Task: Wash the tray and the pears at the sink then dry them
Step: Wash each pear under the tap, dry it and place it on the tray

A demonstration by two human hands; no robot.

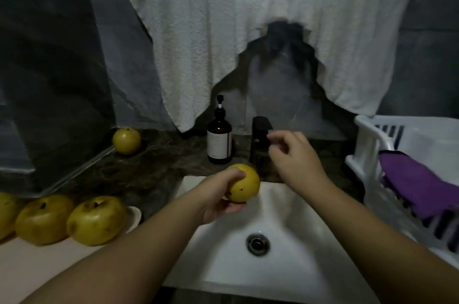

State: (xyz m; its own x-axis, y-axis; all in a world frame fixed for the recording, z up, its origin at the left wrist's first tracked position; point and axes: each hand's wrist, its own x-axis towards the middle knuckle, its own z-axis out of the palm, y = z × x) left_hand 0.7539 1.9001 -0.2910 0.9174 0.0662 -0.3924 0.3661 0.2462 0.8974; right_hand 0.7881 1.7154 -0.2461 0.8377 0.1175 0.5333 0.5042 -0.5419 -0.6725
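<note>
My left hand (223, 194) grips a yellow pear (244, 187) over the back of the white sink (285, 209). My right hand (293, 154) is raised at the dark faucet (260, 144), its fingers curled near the faucet's handle; blur hides whether they hold it. No water shows. Three yellow pears (96, 220) sit at the left on a pale tray (37, 261), only partly in view. One more pear (126, 141) rests on the dark counter in the back left corner.
A brown pump bottle (219, 142) stands left of the faucet. A white towel (223, 30) hangs behind the sink. At the right, a white plastic rack (367, 144) holds a purple cloth (417, 187). The drain (258, 244) is open in the basin.
</note>
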